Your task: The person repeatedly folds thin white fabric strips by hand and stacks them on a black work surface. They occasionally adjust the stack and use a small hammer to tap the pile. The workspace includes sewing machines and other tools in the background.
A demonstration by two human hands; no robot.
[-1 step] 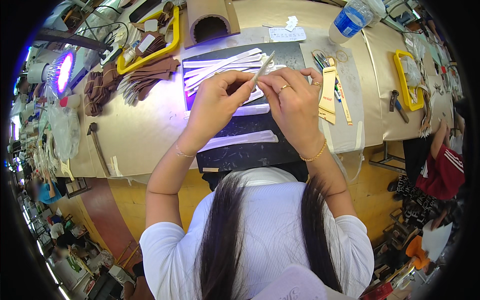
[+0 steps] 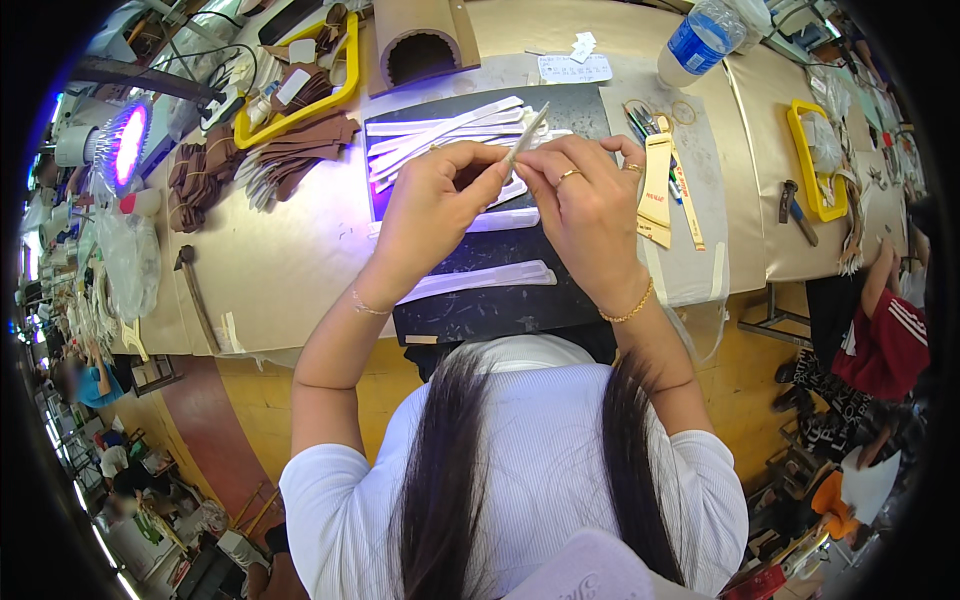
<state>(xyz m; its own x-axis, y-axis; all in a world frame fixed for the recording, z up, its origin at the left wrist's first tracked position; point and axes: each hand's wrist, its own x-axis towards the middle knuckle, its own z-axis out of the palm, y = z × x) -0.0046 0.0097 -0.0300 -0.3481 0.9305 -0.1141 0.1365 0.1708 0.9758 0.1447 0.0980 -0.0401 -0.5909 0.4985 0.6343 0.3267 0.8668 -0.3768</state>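
Above a black mat [image 2: 560,312], a thin pale strip [image 2: 531,129] points up and away, seen almost edge-on. My left hand [image 2: 440,195] pinches its near end between thumb and fingers. Close against it, my right hand [image 2: 585,205] also pinches the strip, fingers bent. The strip's lower end is hidden by my fingers. Behind my hands, several white strips [image 2: 430,140] lie in a loose pile on the mat. Nearer to me are another white strip [image 2: 505,219] and a broader white piece [image 2: 490,279], both lying flat.
Left stand a lit lamp [image 2: 125,147], brown strip bundles [image 2: 195,190], a hammer [image 2: 198,295] and a yellow tray [image 2: 350,75]. A brown arched block [image 2: 420,50] stands behind the mat. Right are yellow templates [image 2: 655,190], pens [image 2: 678,185], a water bottle [image 2: 697,48] and another hammer [image 2: 797,212].
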